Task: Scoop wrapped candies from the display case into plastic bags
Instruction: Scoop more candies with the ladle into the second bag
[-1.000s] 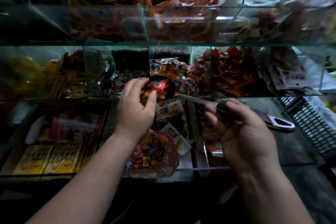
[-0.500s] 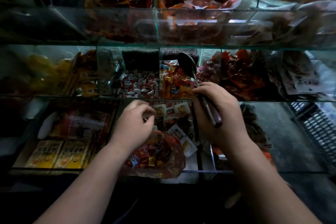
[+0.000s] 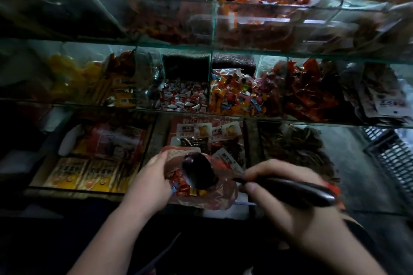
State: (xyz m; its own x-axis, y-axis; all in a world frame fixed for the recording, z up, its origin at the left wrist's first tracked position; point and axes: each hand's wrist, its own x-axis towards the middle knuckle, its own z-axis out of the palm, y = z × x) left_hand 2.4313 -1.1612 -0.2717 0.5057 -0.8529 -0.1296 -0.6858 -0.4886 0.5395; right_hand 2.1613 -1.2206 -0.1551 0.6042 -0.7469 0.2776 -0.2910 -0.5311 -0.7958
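Right hand (image 3: 290, 203) brought spoon (image 3: 199, 173) down over bag (image 3: 201, 198), gripping handle; left hand (image 3: 148, 185) pinches bag rim.

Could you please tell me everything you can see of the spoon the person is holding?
The spoon is dark and glossy, material unclear, with an oval bowl and a long handle that broadens toward its end. The right hand grips the handle, so it lies roughly level, bowl pointing left. The bowl sits at the open mouth of the translucent plastic bag that the left hand holds, over the wrapped candies inside. The handle is motion-blurred; whether the bowl carries candy cannot be told.
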